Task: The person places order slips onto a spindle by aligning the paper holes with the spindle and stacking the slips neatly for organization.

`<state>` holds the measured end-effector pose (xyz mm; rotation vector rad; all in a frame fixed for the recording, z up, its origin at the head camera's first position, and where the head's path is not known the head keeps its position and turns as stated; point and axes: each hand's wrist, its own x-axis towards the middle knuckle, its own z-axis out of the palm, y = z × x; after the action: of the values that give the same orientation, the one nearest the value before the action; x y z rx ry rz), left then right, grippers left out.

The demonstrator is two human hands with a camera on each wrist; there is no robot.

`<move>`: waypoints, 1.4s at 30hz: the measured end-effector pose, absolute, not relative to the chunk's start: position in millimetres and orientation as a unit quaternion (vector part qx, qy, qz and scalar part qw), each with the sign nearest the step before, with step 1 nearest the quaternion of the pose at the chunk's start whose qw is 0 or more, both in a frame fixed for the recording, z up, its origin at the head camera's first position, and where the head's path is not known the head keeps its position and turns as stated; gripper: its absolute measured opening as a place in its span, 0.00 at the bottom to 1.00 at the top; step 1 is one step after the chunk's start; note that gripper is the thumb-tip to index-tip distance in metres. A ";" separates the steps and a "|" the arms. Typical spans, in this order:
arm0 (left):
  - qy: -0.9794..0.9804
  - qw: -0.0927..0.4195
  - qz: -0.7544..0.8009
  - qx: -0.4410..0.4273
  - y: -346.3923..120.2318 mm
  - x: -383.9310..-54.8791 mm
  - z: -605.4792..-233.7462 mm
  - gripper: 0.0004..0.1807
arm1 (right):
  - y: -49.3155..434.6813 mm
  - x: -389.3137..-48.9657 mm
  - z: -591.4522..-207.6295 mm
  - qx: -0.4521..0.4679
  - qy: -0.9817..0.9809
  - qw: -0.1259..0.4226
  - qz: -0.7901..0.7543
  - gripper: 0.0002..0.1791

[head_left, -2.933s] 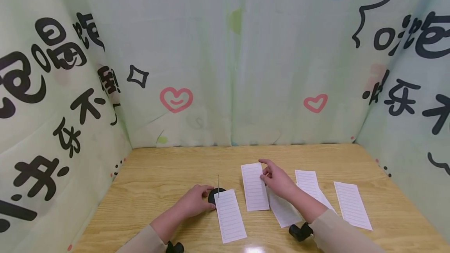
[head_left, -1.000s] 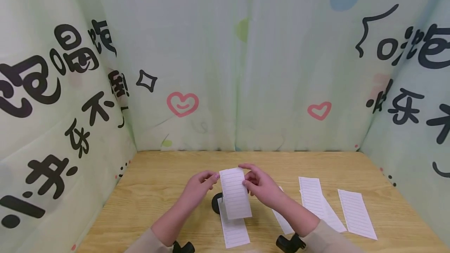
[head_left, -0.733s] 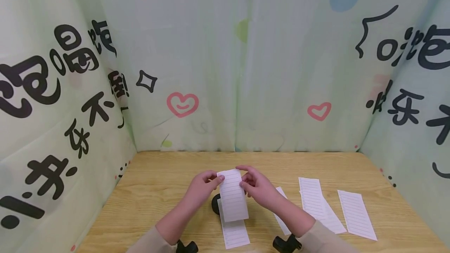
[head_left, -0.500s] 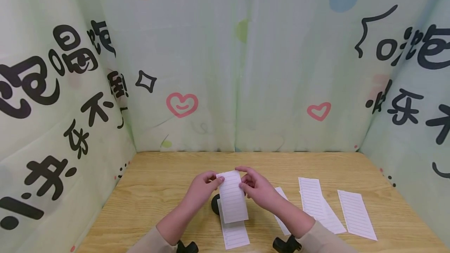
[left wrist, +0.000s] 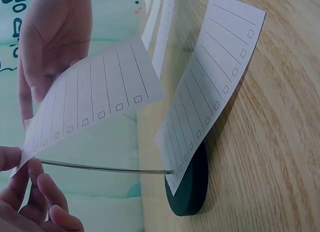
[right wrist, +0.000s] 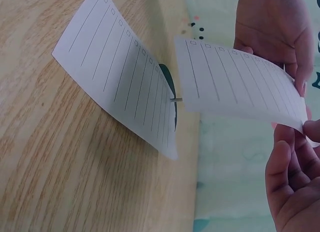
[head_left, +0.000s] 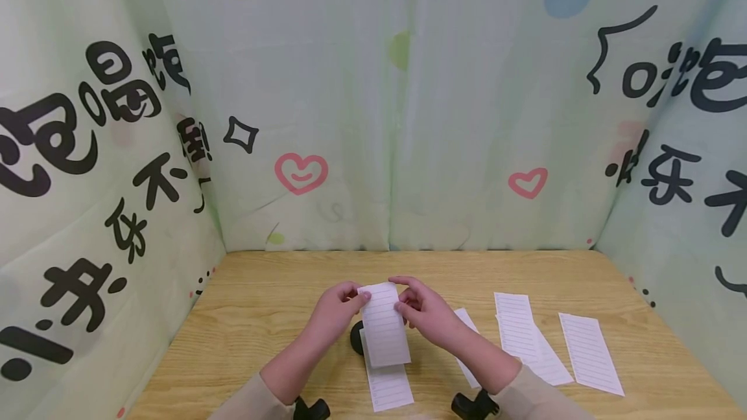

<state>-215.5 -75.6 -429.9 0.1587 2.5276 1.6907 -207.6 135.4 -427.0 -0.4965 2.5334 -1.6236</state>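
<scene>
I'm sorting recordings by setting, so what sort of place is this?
Probably a small curtained-off recording booth: printed curtains hang behind a wood-grain table and along both its sides. Lined checklist sheets and a spike paper holder suggest desk-style paperwork.

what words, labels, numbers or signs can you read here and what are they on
"乐" on the right curtain
"不", tilted, on the left curtain
Other black characters on the curtains: too folded, tilted or cut off for me to read surely
Paper slips: ruled lines, with small boxes on the two nearest; no readable words
Black base: no lettering visible
</scene>
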 end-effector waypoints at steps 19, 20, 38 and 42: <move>0.825 0.050 0.562 0.023 -77.7 -216.1 -437.4 0.11 | 130.8 -207.9 -432.6 -0.156 0.837 0.052 -0.522 0.23; 0.827 0.051 0.559 0.022 -77.8 -215.6 -437.4 0.11 | 130.7 -207.8 -433.1 -0.156 0.838 0.054 -0.521 0.23; 0.874 0.091 0.476 0.040 -82.5 -219.2 -462.3 0.09 | 132.1 -208.6 -457.1 -0.161 0.848 0.110 -0.492 0.25; 0.879 0.099 0.465 0.040 -83.4 -219.6 -467.3 0.08 | 131.1 -209.9 -463.5 -0.162 0.854 0.119 -0.479 0.24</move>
<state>-219.6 -83.4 -467.3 0.1187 2.5998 1.3767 -209.9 131.1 -463.5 -0.4748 2.4973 -1.4007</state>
